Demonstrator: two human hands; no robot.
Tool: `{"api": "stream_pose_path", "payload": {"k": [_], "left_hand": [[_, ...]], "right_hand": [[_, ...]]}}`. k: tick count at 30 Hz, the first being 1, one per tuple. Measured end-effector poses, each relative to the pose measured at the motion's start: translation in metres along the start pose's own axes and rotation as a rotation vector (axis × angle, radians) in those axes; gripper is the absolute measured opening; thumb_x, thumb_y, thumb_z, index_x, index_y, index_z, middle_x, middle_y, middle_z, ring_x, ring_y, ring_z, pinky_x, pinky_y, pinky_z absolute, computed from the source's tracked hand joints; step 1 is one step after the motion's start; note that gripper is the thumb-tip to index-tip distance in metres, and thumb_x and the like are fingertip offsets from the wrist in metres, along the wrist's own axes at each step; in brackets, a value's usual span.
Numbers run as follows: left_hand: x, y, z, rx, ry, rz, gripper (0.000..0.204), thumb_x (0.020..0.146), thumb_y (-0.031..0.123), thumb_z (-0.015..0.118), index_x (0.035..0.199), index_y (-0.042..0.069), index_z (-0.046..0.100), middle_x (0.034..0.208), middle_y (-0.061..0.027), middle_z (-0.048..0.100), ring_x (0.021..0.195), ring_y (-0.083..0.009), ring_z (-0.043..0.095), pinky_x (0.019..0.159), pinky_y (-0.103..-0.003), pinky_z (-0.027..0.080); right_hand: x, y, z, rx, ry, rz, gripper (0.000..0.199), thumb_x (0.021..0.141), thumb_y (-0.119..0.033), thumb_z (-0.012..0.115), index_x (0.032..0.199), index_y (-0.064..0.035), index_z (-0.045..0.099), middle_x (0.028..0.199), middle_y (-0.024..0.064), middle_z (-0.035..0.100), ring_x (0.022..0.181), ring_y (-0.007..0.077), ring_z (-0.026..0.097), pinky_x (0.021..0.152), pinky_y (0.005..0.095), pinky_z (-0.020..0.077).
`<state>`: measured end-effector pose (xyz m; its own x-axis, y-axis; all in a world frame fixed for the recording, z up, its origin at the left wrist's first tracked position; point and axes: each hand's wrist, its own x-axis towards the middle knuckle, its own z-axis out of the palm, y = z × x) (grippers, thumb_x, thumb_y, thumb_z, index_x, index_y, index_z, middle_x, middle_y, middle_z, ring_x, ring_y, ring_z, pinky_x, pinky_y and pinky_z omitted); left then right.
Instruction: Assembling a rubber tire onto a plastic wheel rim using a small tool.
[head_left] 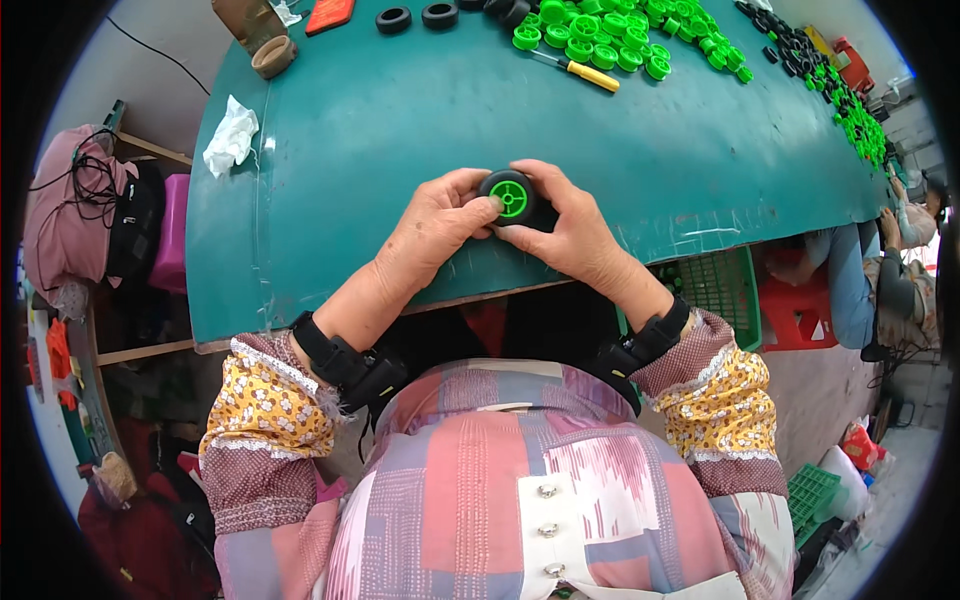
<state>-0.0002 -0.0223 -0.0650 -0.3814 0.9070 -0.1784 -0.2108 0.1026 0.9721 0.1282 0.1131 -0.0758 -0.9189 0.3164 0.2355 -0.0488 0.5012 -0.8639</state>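
Note:
Between both hands I hold a small toy wheel (513,199), a black tyre with a bright green spoked hub facing up, just above the table's near edge. My left hand (437,217) grips its left side, the thumb touching the green hub. On the other side my right hand (566,222) curls round the tyre with finger and thumb. Farther back on the table lies a screwdriver (593,76) with a yellow handle, beside a heap of loose green wheel hubs (600,35). Loose black tyres (440,15) lie left of the heap.
The green table (340,150) spans the view. A crumpled white tissue (232,136) and a brown container (272,57) are at its left. More tyres and green hubs (858,130) lie far right, where another person (850,270) sits. A green crate (715,290) stands below the near edge.

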Motion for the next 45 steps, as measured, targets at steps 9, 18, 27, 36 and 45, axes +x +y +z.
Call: {"api": "stream_pose_path", "payload": {"k": [9, 18, 27, 36, 45], "left_hand": [[0.016, 0.034, 0.007, -0.12, -0.209, -0.1, 0.05, 0.082, 0.036, 0.062, 0.115, 0.0, 0.049, 0.099, -0.0073, 0.059, 0.085, -0.0142, 0.061, 0.073, -0.024, 0.045], [0.028, 0.032, 0.009, -0.163, -0.186, -0.076, 0.048, 0.081, 0.027, 0.062, 0.117, -0.001, 0.047, 0.105, -0.0074, 0.055, 0.09, -0.0125, 0.058, 0.073, -0.024, 0.049], [0.039, 0.047, 0.021, -0.086, -0.248, -0.033, 0.065, 0.071, 0.029, 0.068, 0.124, -0.001, 0.044, 0.105, -0.0133, 0.057, 0.1, -0.018, 0.054, 0.083, -0.03, 0.044], [0.035, 0.044, 0.019, -0.061, -0.208, 0.008, 0.059, 0.076, 0.026, 0.063, 0.124, -0.002, 0.044, 0.106, -0.0111, 0.057, 0.098, -0.0178, 0.055, 0.082, -0.03, 0.046], [0.009, 0.035, 0.001, -0.213, -0.154, -0.064, 0.045, 0.087, 0.027, 0.054, 0.121, -0.002, 0.047, 0.105, -0.0074, 0.057, 0.091, -0.0124, 0.056, 0.079, -0.025, 0.047]], "right_hand": [[-0.002, 0.014, -0.012, 0.455, 0.045, -0.015, 0.067, 0.083, -0.042, 0.06, 0.131, -0.0043, 0.033, 0.112, 0.0102, 0.053, 0.1, 0.0174, 0.053, 0.088, 0.0318, 0.0428], [-0.002, 0.013, -0.022, 0.447, 0.003, 0.061, 0.067, 0.081, -0.037, 0.063, 0.133, -0.0079, 0.032, 0.116, 0.0101, 0.051, 0.103, 0.0181, 0.052, 0.086, 0.0322, 0.0434], [-0.005, 0.007, -0.047, 0.015, 0.076, -0.077, 0.069, 0.075, -0.028, 0.07, 0.132, -0.0101, 0.036, 0.116, 0.0124, 0.051, 0.102, 0.0243, 0.053, 0.083, 0.0339, 0.0444], [0.003, -0.004, -0.047, -0.08, 0.146, -0.186, 0.065, 0.067, -0.019, 0.075, 0.122, -0.0058, 0.045, 0.102, 0.014, 0.058, 0.093, 0.0287, 0.056, 0.081, 0.0364, 0.045], [0.017, -0.014, -0.027, -0.2, 0.177, -0.251, 0.058, 0.065, -0.02, 0.075, 0.112, -0.0023, 0.047, 0.098, 0.0147, 0.058, 0.09, 0.031, 0.056, 0.076, 0.0369, 0.046]]}}
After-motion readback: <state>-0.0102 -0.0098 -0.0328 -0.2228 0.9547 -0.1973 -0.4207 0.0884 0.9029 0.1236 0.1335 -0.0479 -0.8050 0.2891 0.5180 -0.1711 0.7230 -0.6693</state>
